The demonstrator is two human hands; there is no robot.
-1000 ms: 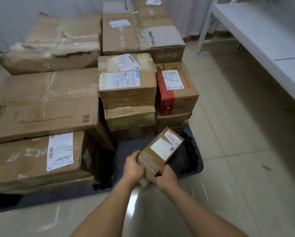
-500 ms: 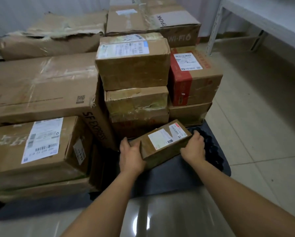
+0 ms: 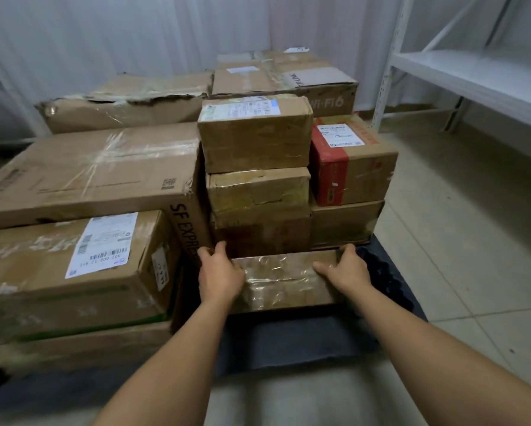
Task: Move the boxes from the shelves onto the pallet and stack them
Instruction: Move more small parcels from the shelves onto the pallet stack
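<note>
Stacked cartons (image 3: 258, 179) rise just beyond your hands on the dark pallet (image 3: 288, 339). Between your palms, a taped box (image 3: 284, 281) rests low on the pallet's front. Your left hand (image 3: 219, 273) and right hand (image 3: 345, 270) clasp its ends, fingers curled over. Slide it flush against the stack before releasing.

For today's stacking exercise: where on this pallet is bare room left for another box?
Bare dark pallet shows in front of the taped box both hands hold, and right of it towards the floor tiles. Left and behind is crowded with stacked boxes.
</note>
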